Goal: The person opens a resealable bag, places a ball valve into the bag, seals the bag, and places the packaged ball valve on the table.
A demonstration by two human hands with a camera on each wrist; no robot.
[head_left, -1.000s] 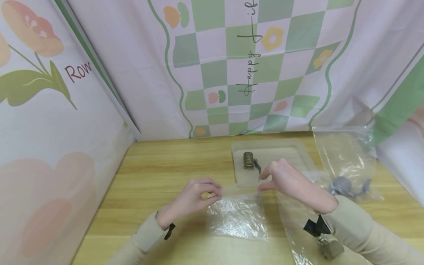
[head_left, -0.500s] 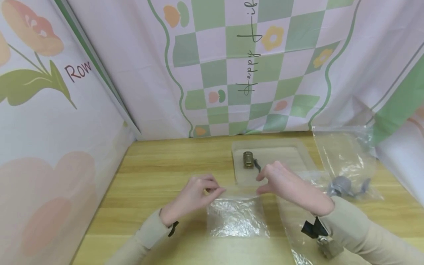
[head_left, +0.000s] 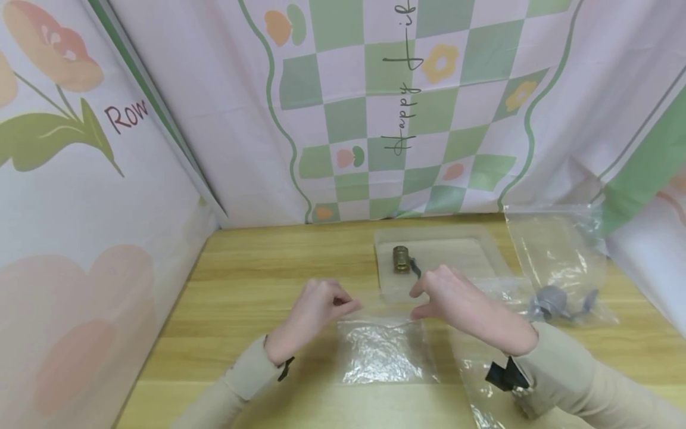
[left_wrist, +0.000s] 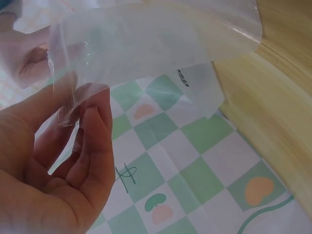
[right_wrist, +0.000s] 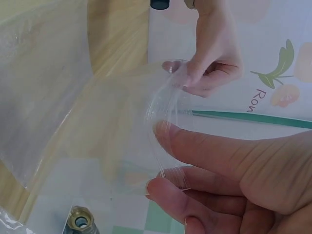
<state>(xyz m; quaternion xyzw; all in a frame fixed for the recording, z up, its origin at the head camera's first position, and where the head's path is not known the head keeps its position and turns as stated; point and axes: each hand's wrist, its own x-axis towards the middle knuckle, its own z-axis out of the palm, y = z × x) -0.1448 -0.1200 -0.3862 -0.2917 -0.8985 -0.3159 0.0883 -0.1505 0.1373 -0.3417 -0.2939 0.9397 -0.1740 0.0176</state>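
Between my hands, a clear plastic zip bag lies with its lower part on the table, its mouth edge lifted toward me. My left hand pinches the left end of that edge between thumb and fingers, as the left wrist view shows with the bag film stretching away. At the other end, my right hand pinches the zip strip, thumb on one side and fingers on the other in the right wrist view. Behind the right fingers, a brass valve with a dark lever sits on a shallow translucent tray.
To the right, a zip bag holds a grey rounded part with a lever-like piece. Another clear bag lies under my right forearm, with a metal part partly hidden by the sleeve. A patterned curtain closes off the table's back.
My left hand has shifted slightly forward and right, its fingers drawing closer together along the bag's edge. The right hand has slid a little left. The valve has stayed in place.
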